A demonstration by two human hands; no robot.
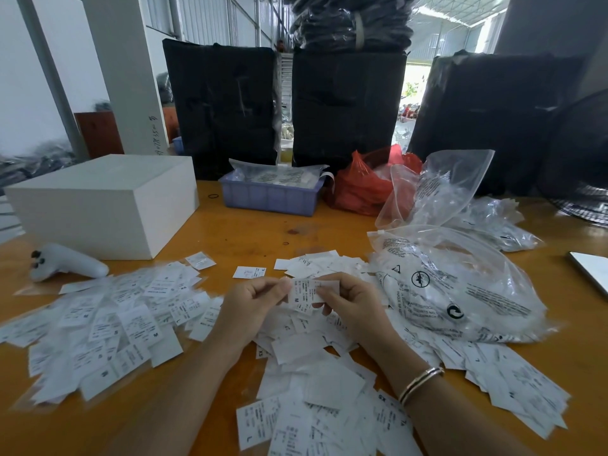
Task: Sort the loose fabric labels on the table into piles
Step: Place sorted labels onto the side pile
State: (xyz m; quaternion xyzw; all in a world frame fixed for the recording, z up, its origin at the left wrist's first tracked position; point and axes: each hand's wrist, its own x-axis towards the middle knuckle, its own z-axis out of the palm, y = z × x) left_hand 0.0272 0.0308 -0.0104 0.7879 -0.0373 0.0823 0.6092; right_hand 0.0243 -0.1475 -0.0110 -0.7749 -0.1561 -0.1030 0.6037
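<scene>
1. A person sits at an orange table (250,232) covered in small white fabric labels, and both hands meet above the middle of the spread, holding up a few labels between them.

2. The left hand (251,302) pinches the left edge of the held labels (304,296) between thumb and curled fingers; the right hand (353,302) pinches the right edge the same way. Both are closed on the labels, not open. The front label shows a letter M.

3. Judged from this, the step in hand is checking a label's size before placing it. How many labels are in the pinch I cannot tell.

4. Directly below the grip and toward the person lies a loose heap of unsorted labels (316,390), some marked XS and L.

5. Left of the grip spreads a wide pile of labels (108,324), several showing S or M. Just beyond the grip sits a smaller pile (320,263), and one single label (249,272) lies apart, up and to the left.

6. Right of the grip rest clear plastic bags (460,291); more labels (513,383) fan out below them.

7. The next move likely calls for peeling off one label and carrying it to the matching pile, perhaps leftward.

8. Both forearms reach in from the bottom edge, wrists angled inward; the right wrist wears a bracelet (421,383).
</scene>
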